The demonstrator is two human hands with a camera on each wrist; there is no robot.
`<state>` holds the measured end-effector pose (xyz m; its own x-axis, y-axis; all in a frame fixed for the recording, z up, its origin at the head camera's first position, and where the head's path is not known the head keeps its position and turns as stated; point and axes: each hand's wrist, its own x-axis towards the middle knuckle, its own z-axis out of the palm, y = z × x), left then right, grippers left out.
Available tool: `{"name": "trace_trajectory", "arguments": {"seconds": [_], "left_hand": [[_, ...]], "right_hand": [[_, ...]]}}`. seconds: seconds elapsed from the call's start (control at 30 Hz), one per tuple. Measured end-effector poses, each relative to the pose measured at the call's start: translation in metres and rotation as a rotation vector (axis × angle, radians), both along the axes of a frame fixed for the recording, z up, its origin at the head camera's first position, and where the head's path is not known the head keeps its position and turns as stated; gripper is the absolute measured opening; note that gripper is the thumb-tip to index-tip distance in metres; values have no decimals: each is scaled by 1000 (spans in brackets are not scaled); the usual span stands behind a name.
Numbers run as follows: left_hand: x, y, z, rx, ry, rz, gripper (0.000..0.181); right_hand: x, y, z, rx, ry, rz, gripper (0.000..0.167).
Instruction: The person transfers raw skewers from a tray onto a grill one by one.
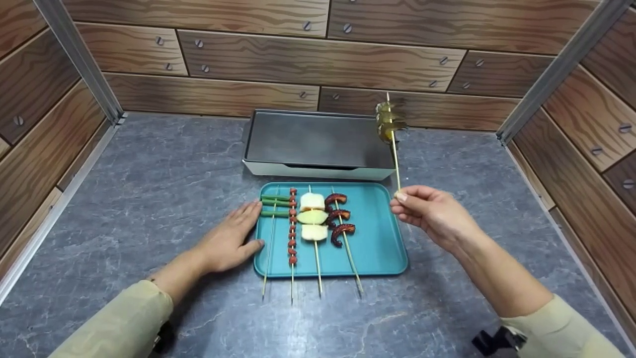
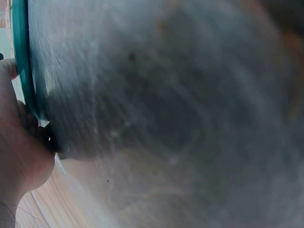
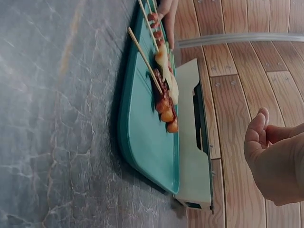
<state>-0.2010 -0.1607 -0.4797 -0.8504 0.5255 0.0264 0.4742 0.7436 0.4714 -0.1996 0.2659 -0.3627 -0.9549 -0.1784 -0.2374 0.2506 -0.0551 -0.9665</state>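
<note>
The right hand (image 1: 437, 216) pinches the lower end of a skewer (image 1: 396, 164) threaded with dark yellow-green pieces (image 1: 385, 123), held up beside the right end of the grill. Touching the left rim of the teal tray (image 1: 380, 228) is the left hand (image 1: 228, 241), fingers relaxed. Across the tray lie a skewer with green stalks (image 1: 274, 214), one with small red pieces (image 1: 292, 243), one with white and pale green pieces (image 1: 314, 232) and one with dark red curled pieces (image 1: 343, 228). In the right wrist view the right hand (image 3: 278, 156) is raised; its skewer cannot be made out.
A grill with a flat dark plate (image 1: 318, 139) and a pale body stands directly behind the tray. Wood-patterned walls (image 1: 318, 54) with metal corner posts enclose the grey marbled table (image 1: 174, 164) at the back and sides.
</note>
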Motion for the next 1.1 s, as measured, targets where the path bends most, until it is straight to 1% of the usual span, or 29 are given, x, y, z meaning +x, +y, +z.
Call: {"name": "trace_trajectory", "arguments": {"seconds": [0.27, 0.37, 0.5, 0.57, 0.67, 0.83, 0.9, 1.1], "left_hand": [[0, -1, 0, -12, -16, 6, 84], [0, -1, 0, -11, -13, 5, 83], [0, -1, 0, 2, -7, 4, 82], [0, 0, 0, 10, -5, 3, 82], [0, 0, 0, 3, -8, 5, 82], [1, 0, 1, -12, -19, 10, 83], [1, 0, 1, -11, -18, 10, 83], [0, 1, 0, -10, -24, 11, 84]], "right_hand": [[-18, 1, -9, -17, -11, -34, 8], [-25, 1, -13, -41, -14, -38, 8], [-32, 2, -17, -40, -23, -41, 10], [-35, 2, -19, -31, -28, -45, 9], [-40, 3, -21, -27, -41, -48, 7], [-46, 2, -26, -32, -55, -47, 8], [-48, 2, -27, -31, -61, -51, 10], [-54, -1, -29, -19, -83, -64, 7]]}}
